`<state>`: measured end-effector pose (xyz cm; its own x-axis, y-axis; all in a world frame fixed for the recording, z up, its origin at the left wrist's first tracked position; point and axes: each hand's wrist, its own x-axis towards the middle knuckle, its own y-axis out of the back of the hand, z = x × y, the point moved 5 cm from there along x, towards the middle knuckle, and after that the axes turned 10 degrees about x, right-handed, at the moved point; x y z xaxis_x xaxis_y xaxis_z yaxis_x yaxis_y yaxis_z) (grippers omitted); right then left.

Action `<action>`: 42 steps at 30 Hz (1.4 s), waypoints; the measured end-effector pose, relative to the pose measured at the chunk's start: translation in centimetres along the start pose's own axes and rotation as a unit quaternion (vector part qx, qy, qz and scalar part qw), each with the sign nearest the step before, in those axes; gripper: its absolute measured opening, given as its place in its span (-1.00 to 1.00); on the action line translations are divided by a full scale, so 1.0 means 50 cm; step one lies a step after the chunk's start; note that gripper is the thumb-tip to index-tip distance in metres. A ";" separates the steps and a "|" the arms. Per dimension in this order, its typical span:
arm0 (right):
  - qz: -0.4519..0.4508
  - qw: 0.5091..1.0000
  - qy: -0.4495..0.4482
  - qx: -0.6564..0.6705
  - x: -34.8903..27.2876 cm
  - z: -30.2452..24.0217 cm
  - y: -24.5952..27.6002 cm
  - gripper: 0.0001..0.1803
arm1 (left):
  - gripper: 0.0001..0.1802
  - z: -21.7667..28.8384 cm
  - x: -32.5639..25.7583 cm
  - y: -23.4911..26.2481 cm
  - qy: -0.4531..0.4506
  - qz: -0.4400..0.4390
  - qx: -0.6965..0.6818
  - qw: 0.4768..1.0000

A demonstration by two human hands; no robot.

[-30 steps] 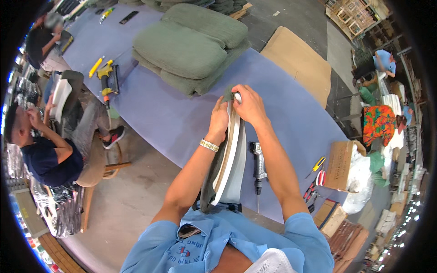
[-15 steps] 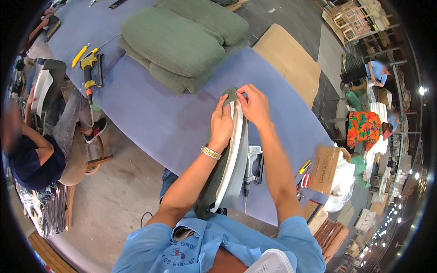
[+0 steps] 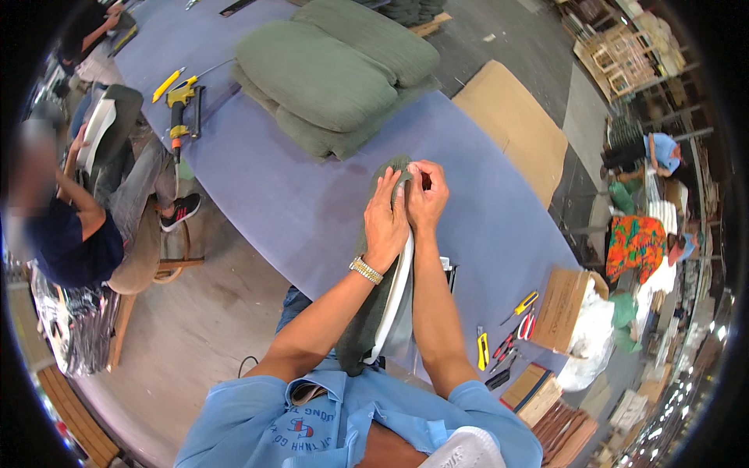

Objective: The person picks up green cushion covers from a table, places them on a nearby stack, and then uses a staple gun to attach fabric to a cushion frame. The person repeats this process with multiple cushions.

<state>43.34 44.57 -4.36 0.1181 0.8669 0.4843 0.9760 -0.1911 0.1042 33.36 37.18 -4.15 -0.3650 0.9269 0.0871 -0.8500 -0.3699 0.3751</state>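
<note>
A seat cushion panel stands on its edge in front of me, with dark green fabric [image 3: 363,324] over its left face and a white padding edge [image 3: 392,300] showing along the right. My left hand [image 3: 386,228] grips the far end, fingers lying over the fabric and thumb toward the rim. Close beside it, my right hand [image 3: 426,199] pinches the fabric's edge at the tip between thumb and curled fingers. A staple gun [image 3: 449,269] lies past my right forearm, mostly hidden by it.
A stack of green cushions [image 3: 331,78] lies at the table's far side. Left of it are a yellow-and-black staple gun [image 3: 181,109] and a yellow cutter [image 3: 168,85]. Screwdriver [image 3: 524,303], yellow knife [image 3: 483,349] and cardboard box [image 3: 568,308] sit right. A co-worker [image 3: 66,234] sits left.
My right hand has turned and drawn closer to my left at the cushion's tip, its fingers more curled. My left hand lies further over the rim. The whole view has shifted slightly.
</note>
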 end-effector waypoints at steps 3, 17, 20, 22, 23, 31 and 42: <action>-0.016 0.994 -0.044 0.097 -0.005 0.004 -0.024 -0.87 | -0.49 -0.003 0.024 0.021 0.040 0.014 0.041 0.998; 0.001 0.944 -0.136 0.302 -0.027 0.045 -0.085 -0.84 | -0.61 0.001 0.037 0.030 0.014 0.119 0.004 0.993; 0.012 0.938 -0.141 0.318 -0.036 0.060 -0.069 -0.84 | -0.63 0.001 0.030 0.025 0.018 0.105 -0.014 0.994; 0.025 0.925 -0.143 0.351 -0.041 0.063 -0.069 -0.84 | -0.66 0.002 0.026 0.026 -0.001 0.094 -0.001 0.996; 0.028 0.916 -0.146 0.373 -0.045 0.064 -0.068 -0.83 | -0.67 0.004 0.024 0.026 -0.007 0.088 0.006 0.996; 0.025 0.901 -0.153 0.406 -0.048 0.063 -0.072 -0.84 | -0.61 0.000 0.048 0.051 -0.005 -0.023 0.020 1.000; -0.003 0.914 -0.137 0.382 -0.048 0.068 -0.053 -0.89 | -0.60 -0.117 0.205 -0.022 0.015 -0.181 -0.187 0.965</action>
<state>41.10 44.58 -8.76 0.0520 0.9697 0.2388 0.8073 0.0999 -0.5816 28.34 46.74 -9.09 -0.0249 0.9995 -0.0169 -0.9996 -0.0246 0.0160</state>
